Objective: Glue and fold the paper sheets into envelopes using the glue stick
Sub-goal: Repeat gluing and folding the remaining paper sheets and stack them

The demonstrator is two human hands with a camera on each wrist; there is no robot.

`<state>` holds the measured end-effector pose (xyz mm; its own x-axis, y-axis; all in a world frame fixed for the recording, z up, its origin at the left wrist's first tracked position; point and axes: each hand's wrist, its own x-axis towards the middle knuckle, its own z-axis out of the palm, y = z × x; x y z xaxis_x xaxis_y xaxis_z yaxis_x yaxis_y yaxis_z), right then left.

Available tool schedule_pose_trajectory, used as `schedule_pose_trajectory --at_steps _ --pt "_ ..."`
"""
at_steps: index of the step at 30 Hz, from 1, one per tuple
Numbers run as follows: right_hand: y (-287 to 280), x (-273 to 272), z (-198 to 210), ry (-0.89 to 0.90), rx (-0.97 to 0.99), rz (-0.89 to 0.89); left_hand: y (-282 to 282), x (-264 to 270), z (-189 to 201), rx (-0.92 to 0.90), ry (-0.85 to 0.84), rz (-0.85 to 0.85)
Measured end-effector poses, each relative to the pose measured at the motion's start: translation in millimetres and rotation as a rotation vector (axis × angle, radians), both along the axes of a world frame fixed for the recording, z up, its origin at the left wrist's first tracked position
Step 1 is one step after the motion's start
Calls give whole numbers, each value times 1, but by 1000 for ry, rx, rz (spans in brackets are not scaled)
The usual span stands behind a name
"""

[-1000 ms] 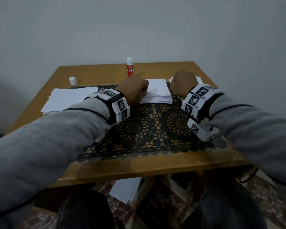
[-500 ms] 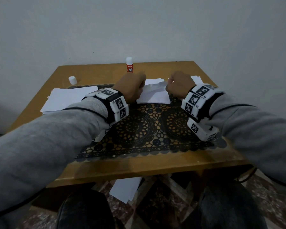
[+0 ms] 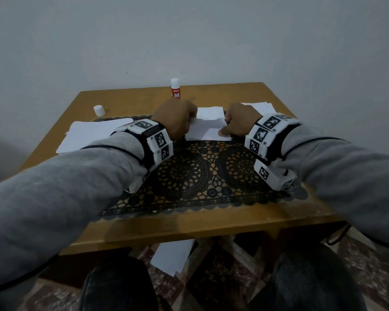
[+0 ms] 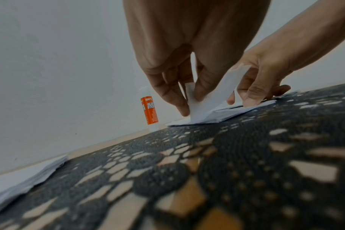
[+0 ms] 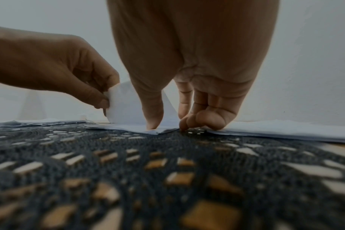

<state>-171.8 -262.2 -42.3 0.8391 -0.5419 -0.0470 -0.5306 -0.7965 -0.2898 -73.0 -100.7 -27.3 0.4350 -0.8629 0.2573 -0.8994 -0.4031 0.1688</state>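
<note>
A white paper sheet (image 3: 208, 131) lies at the far edge of the black lace mat (image 3: 200, 176). Its far flap (image 4: 213, 96) is raised and bent toward me. My left hand (image 3: 190, 124) pinches the flap's left end between thumb and fingers (image 4: 187, 105). My right hand (image 3: 225, 126) has the flap's right end between thumb and forefinger. Its thumb (image 5: 154, 121) presses the sheet's near right corner and its other fingers curl down onto the mat. The glue stick (image 3: 175, 92) stands uncapped behind my left hand, untouched.
The glue stick's white cap (image 3: 98, 110) sits at the table's far left. One stack of white sheets (image 3: 92, 135) lies left of the mat, another (image 3: 259, 106) behind my right hand. A sheet (image 3: 173, 257) lies on the floor under the wooden table (image 3: 189, 227).
Both hands have lifted the sheet's far flap and drawn it toward me over the sheet. The right thumb has come down onto the near right corner.
</note>
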Motion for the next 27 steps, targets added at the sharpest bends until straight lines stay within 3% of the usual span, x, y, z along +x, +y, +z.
schedule_pose_trajectory --at_steps 4,7,11,15,17,20,23,27 --pt "1 0 1 22 -8 2 20 10 6 -66 90 113" --pt "0 -1 2 22 10 17 47 17 13 17 204 116" --pt "0 -1 2 25 16 15 79 25 21 184 442 112" --pt "1 -1 2 21 2 22 92 27 17 69 749 176" --pt "1 -2 3 28 4 24 96 30 15 74 726 123" --pt "1 -2 4 33 -4 22 98 30 15 226 598 41" --pt "1 -3 3 28 -20 14 99 25 15 336 572 5" --pt "4 -4 5 26 -37 8 97 20 14 344 488 -9"
